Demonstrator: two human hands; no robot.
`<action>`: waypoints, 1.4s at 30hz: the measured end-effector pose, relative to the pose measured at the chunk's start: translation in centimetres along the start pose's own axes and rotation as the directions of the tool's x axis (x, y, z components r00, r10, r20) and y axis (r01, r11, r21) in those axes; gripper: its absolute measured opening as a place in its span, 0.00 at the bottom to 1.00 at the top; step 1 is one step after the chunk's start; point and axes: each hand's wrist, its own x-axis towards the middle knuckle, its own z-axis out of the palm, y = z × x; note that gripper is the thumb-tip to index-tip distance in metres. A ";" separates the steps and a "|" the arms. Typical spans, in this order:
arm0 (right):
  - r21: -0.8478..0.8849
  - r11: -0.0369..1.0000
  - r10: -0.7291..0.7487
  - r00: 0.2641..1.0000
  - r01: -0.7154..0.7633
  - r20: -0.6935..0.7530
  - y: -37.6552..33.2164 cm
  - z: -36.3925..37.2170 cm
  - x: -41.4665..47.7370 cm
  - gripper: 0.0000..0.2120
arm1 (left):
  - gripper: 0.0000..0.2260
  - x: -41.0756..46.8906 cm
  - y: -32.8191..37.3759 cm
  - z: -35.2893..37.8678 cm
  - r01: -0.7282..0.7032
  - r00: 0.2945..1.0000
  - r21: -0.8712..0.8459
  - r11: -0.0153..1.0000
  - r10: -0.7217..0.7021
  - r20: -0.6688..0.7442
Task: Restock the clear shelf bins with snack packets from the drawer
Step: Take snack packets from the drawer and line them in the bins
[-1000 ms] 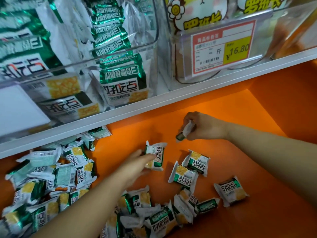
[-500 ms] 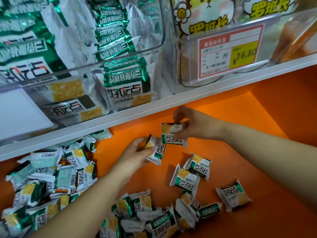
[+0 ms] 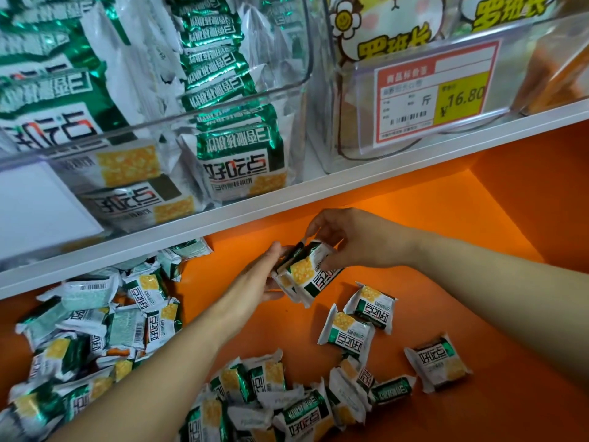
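Observation:
Green-and-white snack packets lie scattered on the orange drawer floor (image 3: 430,250), heaped at the left (image 3: 95,320) and along the front (image 3: 287,400). Just above the drawer floor, below the shelf edge, my two hands meet over a small stack of packets (image 3: 310,271). My left hand (image 3: 258,275) grips the stack from the left side. My right hand (image 3: 347,237) pinches the top packet from above and the right. A clear shelf bin (image 3: 242,100) above holds several rows of the same packets.
The white shelf edge (image 3: 287,193) runs across the view just above my hands. A second clear bin (image 3: 526,36) at the right carries a price tag (image 3: 433,90) reading 16.80. Three loose packets (image 3: 347,333) lie right of centre; the drawer's right wall (image 3: 541,199) is orange.
My right hand carried its packet left and set it against the one my left hand lifted off the drawer floor. Both hands now hold the packets together as a stack.

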 end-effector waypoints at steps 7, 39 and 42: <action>-0.038 0.997 0.058 0.995 -0.062 -0.080 2.6 -0.4 0.6 0.15 | 0.21 0.1 -0.3 0.4 -0.029 0.997 0.170 0.985 0.041 -0.073; -0.803 0.595 0.253 0.954 -0.023 0.160 -11.3 -0.3 -10.8 0.20 | 0.20 -13.6 7.1 -0.1 -0.053 0.992 0.240 0.969 0.078 -0.098; -0.689 0.724 0.087 0.989 0.017 0.116 -15.3 -1.6 -13.7 0.14 | 0.28 -17.1 8.2 -0.5 -0.125 0.981 0.208 0.970 0.152 -0.120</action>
